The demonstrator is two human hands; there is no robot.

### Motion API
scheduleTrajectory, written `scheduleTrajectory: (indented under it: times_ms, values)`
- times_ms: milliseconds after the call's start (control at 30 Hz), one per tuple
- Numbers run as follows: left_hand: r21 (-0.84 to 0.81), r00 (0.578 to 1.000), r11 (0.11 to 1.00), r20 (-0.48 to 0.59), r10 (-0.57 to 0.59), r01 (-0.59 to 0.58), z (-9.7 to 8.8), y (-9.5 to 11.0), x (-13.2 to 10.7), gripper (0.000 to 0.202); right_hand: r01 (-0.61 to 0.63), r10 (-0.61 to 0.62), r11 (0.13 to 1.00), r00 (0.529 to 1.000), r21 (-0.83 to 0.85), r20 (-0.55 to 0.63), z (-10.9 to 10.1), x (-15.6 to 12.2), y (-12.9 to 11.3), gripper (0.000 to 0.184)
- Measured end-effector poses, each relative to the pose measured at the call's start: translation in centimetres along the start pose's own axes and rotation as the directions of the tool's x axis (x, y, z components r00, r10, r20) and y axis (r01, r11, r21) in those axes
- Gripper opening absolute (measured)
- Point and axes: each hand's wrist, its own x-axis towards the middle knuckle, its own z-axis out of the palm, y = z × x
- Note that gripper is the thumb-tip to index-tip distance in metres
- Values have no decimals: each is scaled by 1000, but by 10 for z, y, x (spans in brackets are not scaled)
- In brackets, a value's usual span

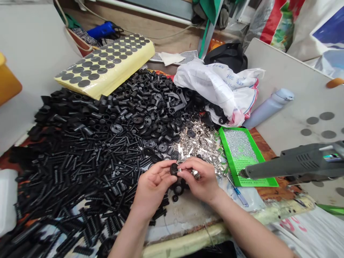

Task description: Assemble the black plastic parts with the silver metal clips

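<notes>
Both hands are close together, low in the middle of the view, and nearly shut, with the fingers bent in a tight pinch. The left hand holds a small black plastic part between thumb and fingers. The right hand pinches a small silver metal clip — it lies on the right side of the black part, with its long side running left to right, so the right hand is nearer that end. Just past the hands lies a heap of silver clips. To the left spreads a big pile of black plastic parts. To the right sits a green tray, with the tip of a grey hot glue gun over its corner.
</notes>
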Motion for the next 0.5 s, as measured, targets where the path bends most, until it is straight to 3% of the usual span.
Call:
scheduleTrajectory:
  times_ms: [300, 500]
  values:
    - [-1, 998, 998, 24, 60, -60, 3, 2, -2, 28, 64, -64, 996, 998, 60, 0, -2, -1, 2, 7]
    - [-2, 997, 997, 25, 77, -77, 4, 3, -2, 29, 54, -67, 990, 993, 129, 101, -8, 1, 6, 12]
